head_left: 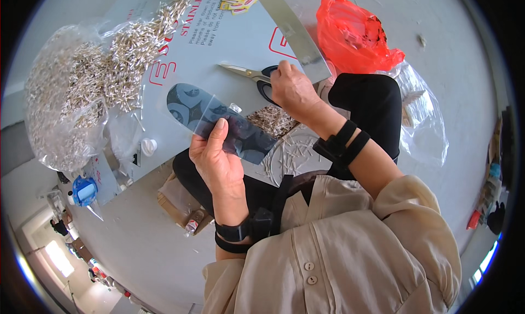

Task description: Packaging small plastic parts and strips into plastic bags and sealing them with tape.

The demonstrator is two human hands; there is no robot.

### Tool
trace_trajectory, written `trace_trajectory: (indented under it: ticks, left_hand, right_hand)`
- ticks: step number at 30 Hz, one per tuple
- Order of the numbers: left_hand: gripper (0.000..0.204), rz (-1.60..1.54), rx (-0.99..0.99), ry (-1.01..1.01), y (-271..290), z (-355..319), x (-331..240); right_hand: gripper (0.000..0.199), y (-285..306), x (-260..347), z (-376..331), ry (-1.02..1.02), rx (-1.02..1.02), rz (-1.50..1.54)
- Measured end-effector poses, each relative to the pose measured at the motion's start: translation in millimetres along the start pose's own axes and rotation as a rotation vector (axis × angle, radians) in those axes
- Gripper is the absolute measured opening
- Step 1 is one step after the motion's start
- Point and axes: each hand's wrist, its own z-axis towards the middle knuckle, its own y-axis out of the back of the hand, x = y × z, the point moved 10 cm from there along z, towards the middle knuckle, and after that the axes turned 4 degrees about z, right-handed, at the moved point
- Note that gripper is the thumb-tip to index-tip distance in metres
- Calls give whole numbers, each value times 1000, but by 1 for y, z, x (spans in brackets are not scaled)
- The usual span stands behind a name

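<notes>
Your left hand (216, 163) pinches the packet (214, 116); hold it flat. Your right hand (295, 89) curls beside scissors (252, 73), grip unclear.

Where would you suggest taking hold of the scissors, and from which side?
Probably by the black handle loops, coming from the right: the scissors lie with their pointed blades toward the left and the loops right by the right hand, though contact is unclear.

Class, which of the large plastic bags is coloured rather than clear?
The red bag, upper right, beyond the right hand. Its colour sets it apart: the stick-filled bag at left and the clear bag beside the right knee are see-through.
</notes>
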Motion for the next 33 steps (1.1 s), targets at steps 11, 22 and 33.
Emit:
trace_trajectory:
  ticks: [11,22,33]
  left_hand:
    - [12,-10,19,31,-23,-18,-19]
    - [11,111,75,11,-41,-38,-10]
    - [16,102,130,-22,-45,-42,-5]
  right_hand:
    - [66,26,21,-98,-383,487,1924]
    - [69,68,40,-145,-388,681,1700]
    - [64,87,53,-149,-291,669,1658]
